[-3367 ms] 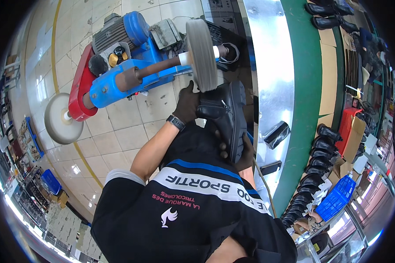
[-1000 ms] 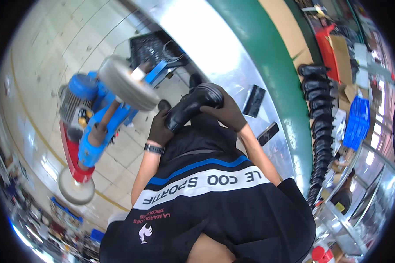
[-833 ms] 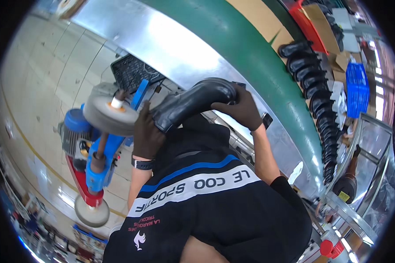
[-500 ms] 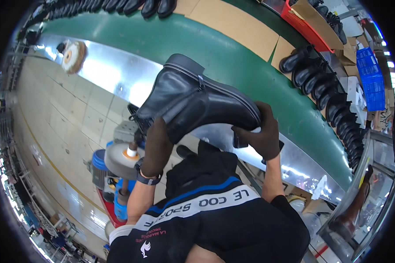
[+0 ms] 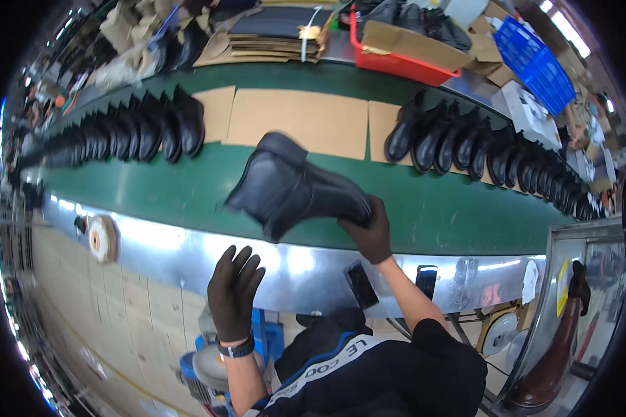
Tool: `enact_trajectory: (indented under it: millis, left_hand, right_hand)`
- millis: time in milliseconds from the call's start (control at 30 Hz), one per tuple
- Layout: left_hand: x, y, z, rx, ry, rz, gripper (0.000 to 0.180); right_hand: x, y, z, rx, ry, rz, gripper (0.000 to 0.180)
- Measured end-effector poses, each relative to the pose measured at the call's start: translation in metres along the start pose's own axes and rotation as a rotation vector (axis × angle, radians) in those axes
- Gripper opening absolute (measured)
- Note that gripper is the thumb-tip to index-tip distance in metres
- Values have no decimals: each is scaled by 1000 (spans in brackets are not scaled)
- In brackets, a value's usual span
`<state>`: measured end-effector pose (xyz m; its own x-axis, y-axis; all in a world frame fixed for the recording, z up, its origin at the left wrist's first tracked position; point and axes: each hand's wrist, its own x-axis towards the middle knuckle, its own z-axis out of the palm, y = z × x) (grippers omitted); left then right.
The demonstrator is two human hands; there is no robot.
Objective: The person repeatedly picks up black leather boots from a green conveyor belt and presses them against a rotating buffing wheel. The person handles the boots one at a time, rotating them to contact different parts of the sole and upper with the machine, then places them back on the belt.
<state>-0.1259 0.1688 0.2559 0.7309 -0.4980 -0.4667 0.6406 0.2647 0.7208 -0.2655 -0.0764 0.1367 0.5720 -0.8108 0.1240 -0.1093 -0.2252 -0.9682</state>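
- Right hand [image 5: 370, 233]: dark-gloved, fingers curled firmly round the toe end of a black boot [image 5: 285, 184], at the boot's four o'clock.
- Left hand [image 5: 233, 292]: gloved too, at the boot's seven o'clock, fingers extended and a little apart, holding nothing, near the boot but not touching it.
- The boot, slightly blurred, is held up over a green work surface [image 5: 452, 222], its heel toward twelve o'clock and its toe toward four.
- Outward from the boot: cardboard sheets [image 5: 299, 118] at twelve o'clock; a left row of black boots [image 5: 146, 128] at ten; a right row [image 5: 466, 142] between two and three.
- A pale round wheel [image 5: 101, 240] on the metal ledge [image 5: 156, 240], between eight and nine.
- Farther out, a red crate [image 5: 403, 67] between one and two; a blue crate [image 5: 534, 66] at two.
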Motion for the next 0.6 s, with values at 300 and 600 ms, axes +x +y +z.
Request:
enact_trajectory:
  millis: [300,600]
  left_hand:
    - [-34,-28,-71,175,126,-32,51]
    - [-94,-85,-131,-137,330,-124,48]
  right_hand:
    - [207,196,49,-532,182,171,50]
    - [206,272,22,-536,441,327,58]
